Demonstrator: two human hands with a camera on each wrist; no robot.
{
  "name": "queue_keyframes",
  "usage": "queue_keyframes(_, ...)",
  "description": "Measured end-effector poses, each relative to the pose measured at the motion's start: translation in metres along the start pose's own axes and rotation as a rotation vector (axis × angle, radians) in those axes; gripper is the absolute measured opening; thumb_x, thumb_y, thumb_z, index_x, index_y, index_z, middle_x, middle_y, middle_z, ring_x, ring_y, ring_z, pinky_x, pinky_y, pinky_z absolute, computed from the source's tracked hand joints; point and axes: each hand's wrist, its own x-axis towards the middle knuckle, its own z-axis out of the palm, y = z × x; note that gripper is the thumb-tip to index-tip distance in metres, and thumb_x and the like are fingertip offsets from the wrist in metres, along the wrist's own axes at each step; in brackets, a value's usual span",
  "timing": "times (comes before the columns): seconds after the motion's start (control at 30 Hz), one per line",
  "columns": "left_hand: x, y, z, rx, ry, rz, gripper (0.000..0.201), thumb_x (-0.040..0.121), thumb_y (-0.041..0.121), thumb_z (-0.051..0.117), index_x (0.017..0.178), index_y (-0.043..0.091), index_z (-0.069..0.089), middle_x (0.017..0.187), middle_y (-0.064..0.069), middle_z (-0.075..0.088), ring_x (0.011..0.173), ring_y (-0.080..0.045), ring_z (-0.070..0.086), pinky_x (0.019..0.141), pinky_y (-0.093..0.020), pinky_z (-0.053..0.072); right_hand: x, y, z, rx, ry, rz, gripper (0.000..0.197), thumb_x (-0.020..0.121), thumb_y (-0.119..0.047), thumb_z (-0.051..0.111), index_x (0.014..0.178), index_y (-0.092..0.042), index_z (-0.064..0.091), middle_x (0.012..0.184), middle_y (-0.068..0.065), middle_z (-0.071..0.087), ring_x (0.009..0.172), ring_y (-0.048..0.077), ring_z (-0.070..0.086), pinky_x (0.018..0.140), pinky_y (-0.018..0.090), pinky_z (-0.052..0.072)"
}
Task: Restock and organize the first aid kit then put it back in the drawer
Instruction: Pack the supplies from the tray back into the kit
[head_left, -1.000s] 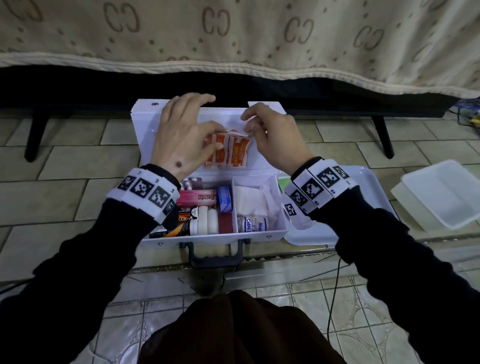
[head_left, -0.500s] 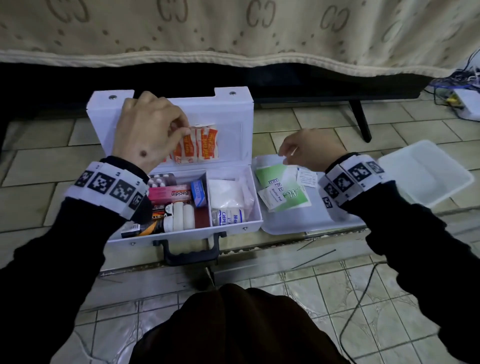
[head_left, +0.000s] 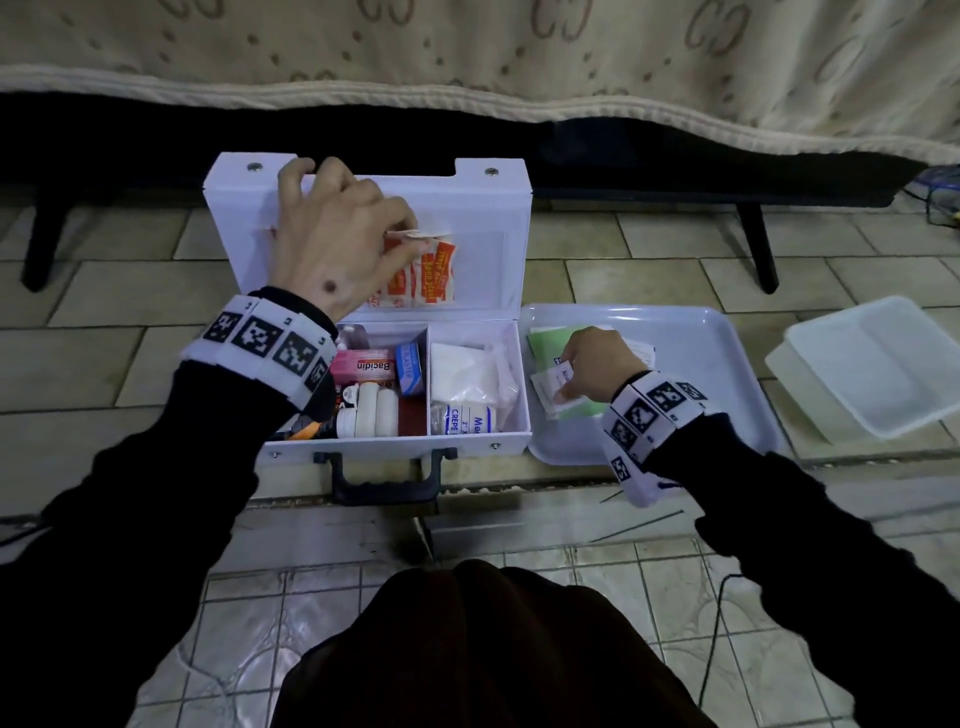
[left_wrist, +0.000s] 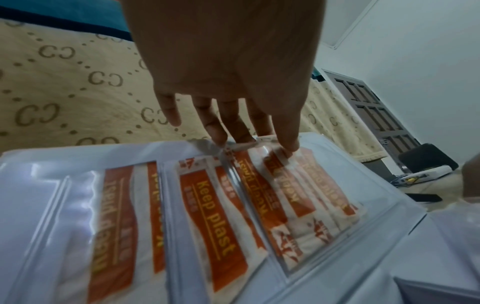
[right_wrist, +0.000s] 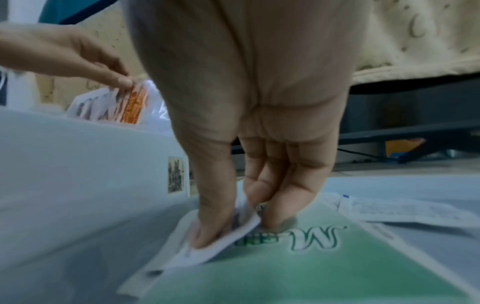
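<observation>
First aid kit (head_left: 470, 436), a white plastic case with a dark handle, sits open on a tiled floor in front of a bed draped in a beige blanket (head_left: 519, 67). Its lid (head_left: 483, 208) stands upright at the back, with orange and white plasters (head_left: 431, 275) tucked into a clear pocket on the inside. The left hand (head_left: 332, 244) reaches to the top of that pocket, thumb and fingertips (left_wrist: 291, 142) pinching the upper edge of the plasters. Inside the case, the left compartment holds a pink box (head_left: 363, 366), a small blue box (head_left: 410, 366) and white rolls (head_left: 371, 410); the right compartment holds white gauze packets (head_left: 467, 374) and a bandage roll (head_left: 467, 418). Touching the case on its right is a pale tray (head_left: 701, 332). There the right hand (head_left: 597, 369) pinches a small white sachet (right_wrist: 221, 244) between thumb and fingers, above a green and white packet (right_wrist: 324, 267) lying flat on the tray. Further right, apart from the tray, lies a clear plastic container (head_left: 872, 369).
</observation>
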Motion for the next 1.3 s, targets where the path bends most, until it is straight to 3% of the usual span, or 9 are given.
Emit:
queue_keyframes(0.13,0.001,0.0,0.001,-0.012,0.006,-0.009,0.04,0.087,0.049,0.054,0.1,0.014,0.068,0.102,-0.007,0.067,0.106,-0.031,0.044,0.094,-0.044,0.023,-0.002,0.005,-0.026,0.202,0.139,-0.012,0.029,0.078,-0.005,0.07,0.105,0.004,0.064,0.111,0.018,0.066,0.088,0.021,0.057,0.07,0.021,0.041)
queue_keyframes(0.23,0.002,-0.001,0.002,-0.03,0.002,-0.023,0.037,0.085,0.049,0.056,0.096,0.015,0.068,0.101,-0.004,0.066,0.107,-0.029,0.044,0.097,-0.045,0.021,-0.009,-0.006,-0.07,0.305,0.419,-0.142,0.02,0.085,-0.009,0.063,0.104,-0.006,0.069,0.093,0.009,0.068,0.081,0.012,0.052,0.06,0.016,0.035)
queue_keyframes(0.4,0.005,-0.003,0.001,-0.062,-0.035,-0.056,0.031,0.086,0.046,0.057,0.091,0.018,0.068,0.1,-0.002,0.066,0.11,-0.028,0.044,0.106,-0.051,0.015,-0.013,-0.059,-0.11,0.485,0.643,-0.452,0.018,0.086,-0.012,0.06,0.1,-0.012,0.072,0.083,-0.005,0.062,0.065,-0.009,0.053,0.062,0.0,0.036)
queue_keyframes(0.47,0.005,-0.003,0.001,-0.072,-0.042,-0.064,0.029,0.086,0.045,0.058,0.092,0.018,0.069,0.098,-0.001,0.066,0.109,-0.028,0.044,0.108,-0.052,0.012,-0.003,-0.074,-0.104,0.469,0.664,-0.455,0.019,0.087,-0.01,0.059,0.101,-0.009,0.071,0.092,-0.002,0.066,0.074,-0.004,0.059,0.067,0.003,0.038)
queue_keyframes(0.53,0.005,-0.003,0.0,-0.085,-0.052,-0.077,0.029,0.085,0.044,0.059,0.093,0.018,0.068,0.098,0.0,0.066,0.11,-0.027,0.043,0.109,-0.053,0.009,0.006,-0.081,-0.095,0.43,0.703,-0.469,0.02,0.088,-0.007,0.057,0.102,-0.006,0.071,0.1,0.009,0.068,0.09,0.018,0.063,0.074,0.009,0.037)
queue_keyframes(0.87,0.005,-0.003,0.001,-0.029,-0.072,-0.066,0.037,0.085,0.053,0.054,0.091,0.019,0.067,0.093,0.0,0.066,0.108,-0.026,0.044,0.11,-0.059,0.004,0.013,-0.089,-0.106,-0.096,0.535,-0.559,0.028,0.089,-0.002,0.05,0.109,-0.009,0.068,0.109,0.014,0.063,0.105,0.032,0.049,0.086,0.035,0.043)
queue_keyframes(1.03,0.007,-0.002,0.002,0.079,-0.071,0.004,0.035,0.089,0.05,0.049,0.104,0.022,0.063,0.09,-0.007,0.065,0.106,-0.032,0.045,0.108,-0.065,0.005,0.008,-0.096,-0.105,-0.323,0.515,-0.523,0.028,0.095,-0.01,0.045,0.116,-0.016,0.062,0.118,0.012,0.051,0.116,0.031,0.039,0.076,0.032,0.025)
queue_keyframes(1.17,0.006,-0.001,0.005,0.082,-0.005,0.077,0.031,0.091,0.039,0.05,0.093,0.015,0.069,0.093,-0.007,0.063,0.103,-0.032,0.046,0.101,-0.052,0.02,0.006,-0.098,-0.102,-0.355,0.532,-0.473,0.028,0.096,-0.015,0.044,0.117,-0.018,0.061,0.122,0.011,0.045,0.119,0.03,0.036,0.082,0.036,0.029)
queue_keyframes(1.3,0.007,0.0,0.008,0.058,0.02,0.086,0.032,0.093,0.039,0.045,0.094,0.014,0.067,0.092,-0.008,0.067,0.099,-0.03,0.048,0.091,-0.043,0.017,0.009,-0.097,-0.098,-0.286,0.52,-0.461,0.027,0.096,-0.015,0.043,0.116,-0.017,0.06,0.12,0.008,0.05,0.117,0.027,0.039,0.087,0.036,0.031)
